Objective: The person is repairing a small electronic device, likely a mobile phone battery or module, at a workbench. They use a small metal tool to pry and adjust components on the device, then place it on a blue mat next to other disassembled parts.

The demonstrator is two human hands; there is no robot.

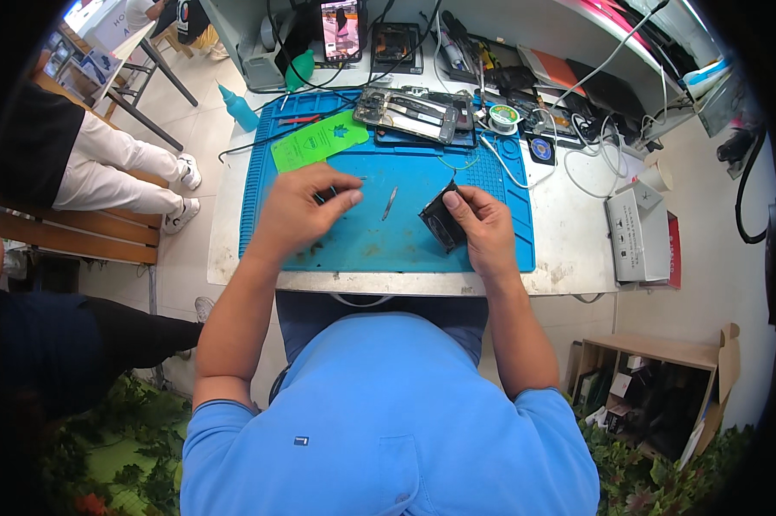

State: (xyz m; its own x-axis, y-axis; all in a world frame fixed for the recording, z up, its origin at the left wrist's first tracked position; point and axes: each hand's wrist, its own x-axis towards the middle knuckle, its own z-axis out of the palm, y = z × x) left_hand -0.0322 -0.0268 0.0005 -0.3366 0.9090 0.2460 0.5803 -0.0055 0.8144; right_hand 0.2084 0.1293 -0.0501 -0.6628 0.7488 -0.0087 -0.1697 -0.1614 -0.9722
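Near the front edge of the tabletop (569, 279), the right hand (489, 230) is pinching a black part (440, 225), probably steadying it; the left hand's (306, 209) grip I can't tell.

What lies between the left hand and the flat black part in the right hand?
The head view shows a slim metallic tool lying on the blue mat between the left hand and the flat black part.

**Room around a white desk (577, 228)**

Left of the desk, a slatted bench (117, 248) stands on pale tiles (190, 155), a table (130, 45) beyond. A pale wall (715, 275) rises to the desk's right. Off the desk's near right corner, an open cabinet (650, 346) stands by greenery (642, 477).
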